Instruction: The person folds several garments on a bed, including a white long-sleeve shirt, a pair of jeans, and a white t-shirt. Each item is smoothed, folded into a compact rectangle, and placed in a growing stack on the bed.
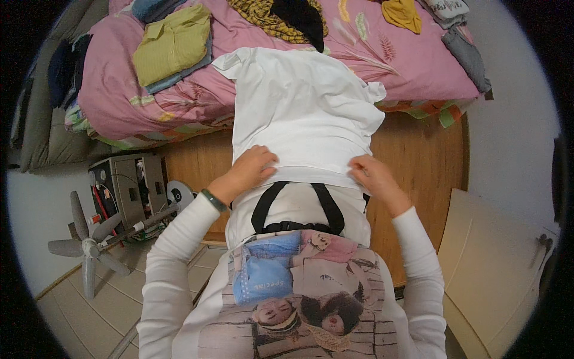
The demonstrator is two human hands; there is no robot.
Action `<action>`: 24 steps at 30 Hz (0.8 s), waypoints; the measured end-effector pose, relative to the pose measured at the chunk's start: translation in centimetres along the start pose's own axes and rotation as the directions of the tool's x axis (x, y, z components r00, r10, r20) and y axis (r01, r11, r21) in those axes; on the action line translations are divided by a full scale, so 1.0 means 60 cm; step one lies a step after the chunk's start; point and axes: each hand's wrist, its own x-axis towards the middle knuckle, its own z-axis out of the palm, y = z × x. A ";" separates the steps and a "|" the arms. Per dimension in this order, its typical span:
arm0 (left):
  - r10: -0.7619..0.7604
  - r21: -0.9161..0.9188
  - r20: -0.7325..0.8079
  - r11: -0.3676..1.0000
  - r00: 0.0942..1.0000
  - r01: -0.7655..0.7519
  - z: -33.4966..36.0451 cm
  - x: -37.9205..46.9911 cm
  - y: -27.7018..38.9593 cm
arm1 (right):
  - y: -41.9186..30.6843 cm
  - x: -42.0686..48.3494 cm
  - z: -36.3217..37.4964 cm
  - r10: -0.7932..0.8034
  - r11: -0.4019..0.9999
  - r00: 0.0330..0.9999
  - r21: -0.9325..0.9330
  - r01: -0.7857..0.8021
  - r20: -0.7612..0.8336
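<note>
A white short-sleeved T-shirt (305,121) is spread out from the near edge of the bed toward my body. Its sleeves and upper part rest on the bed, while its hem is close to my waist. My left hand (253,167), with a dark band on the wrist, grips the shirt near the left end of the hem. At the right end, my right hand (374,176) has its fingers curled onto the same hem. Some wrinkles run across the shirt's middle. The fabric under both hands is hidden.
The bed has a pink floral cover (116,105). On it lie a folded yellow-green shirt (172,47), a yellow checked garment (255,18), a black garment (305,22), a mustard garment (402,15) and grey clothing (466,58). A standing fan (91,248) and cabinet (128,188) are at left, a door (489,264) at right.
</note>
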 end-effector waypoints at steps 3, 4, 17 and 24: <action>0.010 0.106 0.094 0.994 0.995 -0.020 0.023 0.032 0.001 | -0.019 0.022 0.036 -0.164 0.974 0.986 -0.156 0.161 -0.007; 0.001 0.157 0.113 0.987 0.994 -0.019 0.030 0.038 -0.001 | -0.022 0.025 0.044 -0.198 0.958 0.980 -0.218 0.186 -0.033; -0.175 -0.085 0.006 0.981 0.985 0.175 0.015 0.031 0.015 | -0.034 0.018 0.047 -0.128 0.985 0.990 -0.120 0.121 -0.053; -0.165 -0.048 -0.011 0.985 0.986 0.164 0.010 0.016 0.016 | -0.032 0.028 0.056 -0.216 0.966 0.976 -0.150 0.209 -0.036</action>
